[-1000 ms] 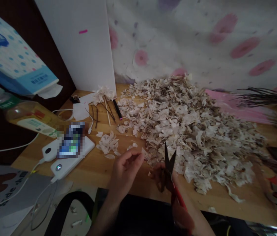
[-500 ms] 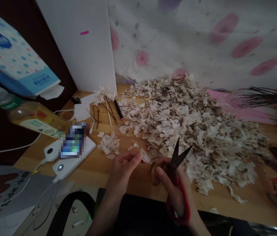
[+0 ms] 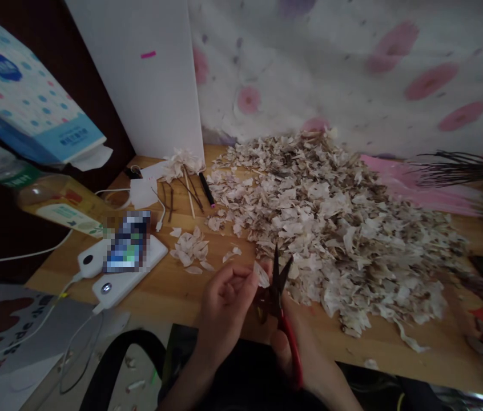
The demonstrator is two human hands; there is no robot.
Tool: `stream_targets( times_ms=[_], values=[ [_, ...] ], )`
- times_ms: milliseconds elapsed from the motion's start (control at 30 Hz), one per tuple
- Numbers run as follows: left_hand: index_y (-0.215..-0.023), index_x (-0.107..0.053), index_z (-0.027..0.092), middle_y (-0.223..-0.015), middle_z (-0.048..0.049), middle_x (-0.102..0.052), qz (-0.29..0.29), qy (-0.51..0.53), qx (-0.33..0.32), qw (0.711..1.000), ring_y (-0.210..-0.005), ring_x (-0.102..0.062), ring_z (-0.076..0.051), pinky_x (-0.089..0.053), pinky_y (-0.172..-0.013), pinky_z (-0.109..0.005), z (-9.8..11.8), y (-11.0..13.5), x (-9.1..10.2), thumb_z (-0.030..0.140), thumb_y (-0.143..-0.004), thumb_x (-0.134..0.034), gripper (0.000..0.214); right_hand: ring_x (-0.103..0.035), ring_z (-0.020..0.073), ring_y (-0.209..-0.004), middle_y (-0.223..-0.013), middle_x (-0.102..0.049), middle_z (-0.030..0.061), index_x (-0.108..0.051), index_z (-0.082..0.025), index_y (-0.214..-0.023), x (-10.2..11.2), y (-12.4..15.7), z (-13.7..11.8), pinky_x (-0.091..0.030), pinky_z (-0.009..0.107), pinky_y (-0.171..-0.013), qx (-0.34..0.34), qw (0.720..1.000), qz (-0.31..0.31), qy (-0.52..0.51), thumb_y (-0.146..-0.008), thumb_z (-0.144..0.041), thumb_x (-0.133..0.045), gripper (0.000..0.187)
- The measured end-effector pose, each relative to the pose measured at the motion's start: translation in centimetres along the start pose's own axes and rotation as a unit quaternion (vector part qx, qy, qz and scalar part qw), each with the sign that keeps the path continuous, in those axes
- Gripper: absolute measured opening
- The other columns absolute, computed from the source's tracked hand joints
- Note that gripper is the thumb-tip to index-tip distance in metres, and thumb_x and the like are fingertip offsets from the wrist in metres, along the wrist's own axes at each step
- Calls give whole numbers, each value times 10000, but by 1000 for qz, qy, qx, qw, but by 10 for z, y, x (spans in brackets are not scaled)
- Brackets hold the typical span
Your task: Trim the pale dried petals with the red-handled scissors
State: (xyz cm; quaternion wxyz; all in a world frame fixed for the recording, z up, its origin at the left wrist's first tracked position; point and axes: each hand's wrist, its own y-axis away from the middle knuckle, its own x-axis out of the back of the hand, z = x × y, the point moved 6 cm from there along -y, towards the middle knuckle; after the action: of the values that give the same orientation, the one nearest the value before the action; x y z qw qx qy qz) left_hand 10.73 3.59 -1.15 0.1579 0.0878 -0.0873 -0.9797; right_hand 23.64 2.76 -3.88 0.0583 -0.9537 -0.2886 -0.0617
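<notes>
Between the fingertips of my left hand (image 3: 226,305) is a thin, pale, petal-like flake (image 3: 261,275). My right hand (image 3: 295,342) grips red-handled scissors (image 3: 283,279), whose dark blades are parted and point away from me, just right of the flake. Part of the handle is hidden by my fingers. Beyond both hands spreads a large heap of dry, whitish-brown flakes (image 3: 331,228). A small pile of similar pale flakes (image 3: 190,249) lies on the wooden table (image 3: 224,319), left of the heap.
At the left are a phone (image 3: 129,242) on white power banks (image 3: 128,279) with cables, a drink bottle (image 3: 61,197) and a tissue pack (image 3: 31,97). Thin twigs, a black marker (image 3: 206,189) and a white board (image 3: 147,103) stand behind. Dark twigs (image 3: 464,168) lie at the right.
The scissors and my right hand have moved left, bringing the parted blades beside the flake. My left hand has shifted slightly right, still pinching the flake.
</notes>
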Motion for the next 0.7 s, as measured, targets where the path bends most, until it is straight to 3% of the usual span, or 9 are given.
stream_targets(
  times_ms=[100,200,367,500,700],
  values=[
    [-710,-653,192,-601,24,-679,8,-12,16,1000,-565,-642,-107,-489,-543,-164,-2,1,1,349,-796,-699,185,-540,328,-1212,-1366,-544,145,-358,-218,-1456,1,-4,-10,-428,407,-1042,5,1000,-10,16,-857,-824,-385,852],
    [-703,-643,194,-590,33,-668,22,-33,4,999,-548,-635,-100,-471,-511,-152,2,3,2,336,-802,-691,179,-635,292,-923,-1123,-654,123,-507,-197,-1278,3,-4,-10,-514,354,-829,-6,999,7,42,-793,-889,-373,856],
    [-712,-647,195,-626,21,-695,17,-39,-23,999,-592,-668,-114,-512,-558,-166,10,6,0,316,-826,-665,167,-559,227,-616,-832,-653,70,-531,-161,-1279,3,0,-7,-475,325,-621,-12,995,12,95,-755,-941,-280,973],
    [-699,-643,191,-630,14,-700,22,-38,-34,998,-595,-678,-124,-513,-540,-172,12,8,1,309,-817,-674,170,-508,203,-563,-720,-603,38,-563,-140,-1221,2,-1,-7,-410,303,-555,-31,993,7,113,-746,-953,-208,1007],
    [-690,-662,197,-606,22,-675,28,-36,-37,998,-567,-654,-117,-513,-531,-172,13,8,3,317,-807,-688,170,-490,199,-622,-777,-597,45,-556,-163,-1245,1,-3,-8,-385,298,-575,-41,994,18,101,-789,-924,-221,948]
  ],
)
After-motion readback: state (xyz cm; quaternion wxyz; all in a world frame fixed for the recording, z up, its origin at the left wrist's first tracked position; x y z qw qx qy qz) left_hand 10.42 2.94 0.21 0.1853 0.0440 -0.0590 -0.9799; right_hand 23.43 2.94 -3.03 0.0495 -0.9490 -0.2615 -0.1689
